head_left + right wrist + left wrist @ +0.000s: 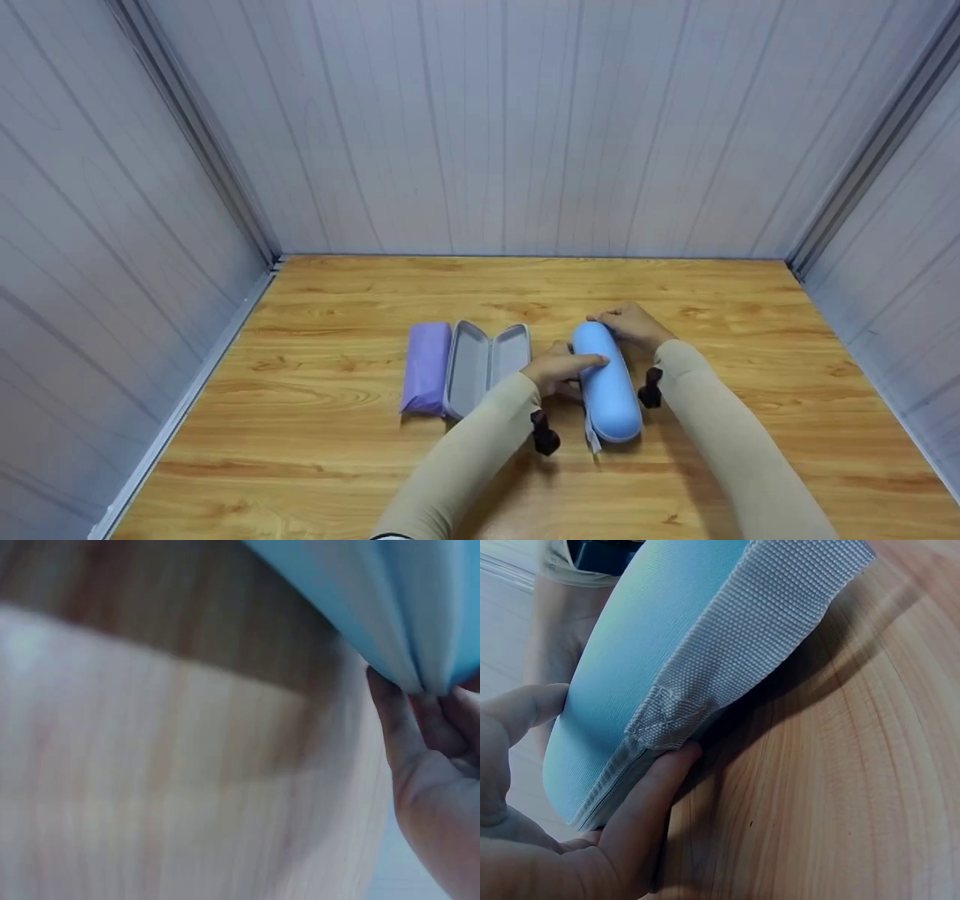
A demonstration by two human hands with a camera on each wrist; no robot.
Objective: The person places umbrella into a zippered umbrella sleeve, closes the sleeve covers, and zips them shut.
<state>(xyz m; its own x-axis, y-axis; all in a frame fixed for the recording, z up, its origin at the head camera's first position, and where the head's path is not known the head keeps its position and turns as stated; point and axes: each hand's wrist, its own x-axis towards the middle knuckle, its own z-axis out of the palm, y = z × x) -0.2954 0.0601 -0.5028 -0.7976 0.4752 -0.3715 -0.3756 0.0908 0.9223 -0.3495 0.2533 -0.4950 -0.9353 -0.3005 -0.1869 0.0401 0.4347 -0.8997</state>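
Note:
A light-blue zippered glasses case [609, 390] lies tilted lengthwise on the table, closed, with a grey fabric strap [742, 637] at its near end. My left hand [559, 367] holds it from the left side, thumb on the blue top and fingers along the lower edge by the zipper [622, 784]. At the far end, my right hand [630, 324] pinches the tip of the case where the pale seam [420, 652] runs. Whether a zipper pull sits between those fingers is hidden.
To the left, a grey hard case [471, 367] lies open with both lined halves facing up, partly behind my left forearm. Against it rests a purple pouch [426, 367]. Pale panel walls [502, 127] enclose the wooden table [315, 450] at the back and sides.

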